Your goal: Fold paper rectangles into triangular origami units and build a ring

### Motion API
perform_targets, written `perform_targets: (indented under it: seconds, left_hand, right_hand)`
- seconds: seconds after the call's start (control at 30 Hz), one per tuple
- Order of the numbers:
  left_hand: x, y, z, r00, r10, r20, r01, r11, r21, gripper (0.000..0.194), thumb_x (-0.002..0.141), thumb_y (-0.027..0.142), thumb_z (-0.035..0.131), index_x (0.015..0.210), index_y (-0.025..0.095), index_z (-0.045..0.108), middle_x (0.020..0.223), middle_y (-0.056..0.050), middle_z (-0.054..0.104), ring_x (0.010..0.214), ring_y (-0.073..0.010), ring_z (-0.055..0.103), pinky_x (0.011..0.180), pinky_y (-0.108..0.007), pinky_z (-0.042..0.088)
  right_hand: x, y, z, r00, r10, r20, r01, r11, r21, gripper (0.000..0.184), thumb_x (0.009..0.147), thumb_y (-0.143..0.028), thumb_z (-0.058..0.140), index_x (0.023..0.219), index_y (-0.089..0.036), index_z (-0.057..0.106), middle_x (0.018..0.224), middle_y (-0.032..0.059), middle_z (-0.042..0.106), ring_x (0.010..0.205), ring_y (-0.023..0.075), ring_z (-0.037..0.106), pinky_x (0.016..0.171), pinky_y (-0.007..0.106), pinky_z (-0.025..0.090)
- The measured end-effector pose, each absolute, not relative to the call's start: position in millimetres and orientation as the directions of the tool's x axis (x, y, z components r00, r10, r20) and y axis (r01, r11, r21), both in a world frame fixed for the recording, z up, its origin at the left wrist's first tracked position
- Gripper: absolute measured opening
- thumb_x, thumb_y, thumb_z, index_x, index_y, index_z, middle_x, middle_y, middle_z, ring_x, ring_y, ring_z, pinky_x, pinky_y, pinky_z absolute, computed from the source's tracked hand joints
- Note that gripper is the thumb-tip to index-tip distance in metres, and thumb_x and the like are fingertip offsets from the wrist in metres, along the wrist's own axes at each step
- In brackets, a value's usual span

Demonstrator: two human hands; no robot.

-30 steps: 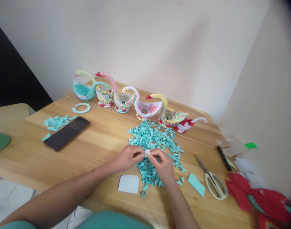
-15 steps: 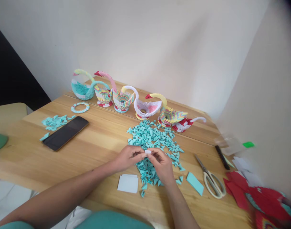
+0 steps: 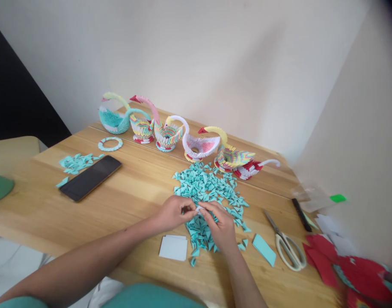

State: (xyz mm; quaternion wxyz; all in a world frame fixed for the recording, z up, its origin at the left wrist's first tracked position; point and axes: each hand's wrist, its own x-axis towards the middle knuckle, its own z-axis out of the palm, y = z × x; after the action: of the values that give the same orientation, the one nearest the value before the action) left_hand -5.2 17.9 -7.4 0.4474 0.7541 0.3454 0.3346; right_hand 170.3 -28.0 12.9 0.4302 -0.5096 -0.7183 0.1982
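A small piece of white paper [image 3: 199, 209] is pinched between my two hands. My left hand [image 3: 176, 212] grips its left end with thumb and forefinger. On the other side, my right hand [image 3: 219, 222] has its thumb and fingers closed on the paper, partly covering it. Beneath and behind both hands spreads a heap of folded turquoise paper triangles [image 3: 202, 182]. A stack of white paper rectangles [image 3: 173, 248] lies on the wooden table [image 3: 135, 192], just below my left hand. Right of my right wrist is a stack of turquoise paper slips [image 3: 264, 250].
Several folded-paper swans [image 3: 200, 147] line the table's back by the wall. A smartphone [image 3: 90, 178], a paper ring [image 3: 110, 144] and more turquoise pieces [image 3: 76, 163] lie left. Scissors [image 3: 287, 246], a black-handled cutter [image 3: 301, 214] and red paper [image 3: 322, 256] are at right.
The white paper has tilted and shows less between my fingers, as my right fingers close further over it. The view has shifted slightly; the things on the table stay put.
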Motion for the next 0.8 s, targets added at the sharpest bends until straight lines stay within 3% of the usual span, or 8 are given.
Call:
perform_targets:
  seconds: [0.17, 0.33, 0.57, 0.63, 0.8]
  left_hand:
    - [-3.5, 16.1, -4.3, 0.522, 0.822, 0.229, 0.190, -0.374, 0.908, 0.021, 0.083, 0.030, 0.059, 0.072, 0.013, 0.066, 0.062, 0.000, 0.060, 0.058, -0.0104, 0.050, 0.054, -0.019, 0.034]
    - [-2.8, 17.0, -4.5, 0.553, 0.788, 0.268, 0.176, -0.426, 0.888, 0.034, 0.087, 0.033, 0.053, 0.060, 0.013, 0.062, 0.057, 0.000, 0.056, 0.057, -0.0107, 0.049, 0.055, -0.020, 0.034]
    - [-3.2, 12.3, -3.2, 0.548, 0.772, 0.322, 0.276, -0.530, 0.802, 0.025, 0.080, 0.023, 0.056, 0.057, 0.014, 0.058, 0.054, 0.001, 0.055, 0.054, -0.0099, 0.046, 0.056, -0.021, 0.031]
    - [-2.0, 10.4, -4.1, 0.536, 0.790, 0.299, 0.252, -0.487, 0.836, 0.025, 0.081, 0.025, 0.057, 0.059, 0.014, 0.059, 0.056, 0.001, 0.056, 0.057, -0.0103, 0.047, 0.057, -0.021, 0.032]
    - [0.3, 8.6, -7.1, 0.552, 0.830, 0.084, 0.116, -0.176, 0.978, 0.028, 0.082, 0.034, 0.057, 0.065, 0.012, 0.063, 0.056, 0.002, 0.054, 0.053, -0.0090, 0.044, 0.051, -0.019, 0.032]
  right_hand:
    - [167.3, -28.7, 14.3, -0.083, 0.899, 0.431, 0.548, 0.402, -0.734, 0.014, 0.088, -0.024, 0.057, 0.090, -0.025, 0.071, 0.080, 0.0032, 0.068, 0.075, 0.0181, 0.064, 0.069, 0.030, 0.051]
    - [165.7, -29.4, 13.8, -0.084, 0.907, 0.412, 0.541, 0.389, -0.746, 0.012, 0.088, -0.024, 0.057, 0.088, -0.023, 0.069, 0.079, 0.0032, 0.068, 0.074, 0.0181, 0.063, 0.068, 0.030, 0.050]
    - [164.7, -31.6, 16.1, -0.132, 0.904, 0.407, 0.579, 0.404, -0.708, 0.015, 0.089, -0.023, 0.054, 0.076, -0.022, 0.061, 0.071, 0.0002, 0.061, 0.067, 0.0157, 0.058, 0.065, 0.027, 0.045]
    - [163.3, -32.5, 15.1, -0.085, 0.915, 0.395, 0.594, 0.365, -0.717, 0.017, 0.089, -0.025, 0.052, 0.075, -0.021, 0.059, 0.069, -0.0003, 0.060, 0.065, 0.0153, 0.057, 0.064, 0.026, 0.045]
    - [161.8, -32.1, 7.0, 0.037, 0.944, 0.329, 0.536, 0.259, -0.804, 0.017, 0.089, -0.030, 0.053, 0.078, -0.020, 0.061, 0.069, -0.0004, 0.063, 0.063, 0.0148, 0.058, 0.060, 0.025, 0.046]
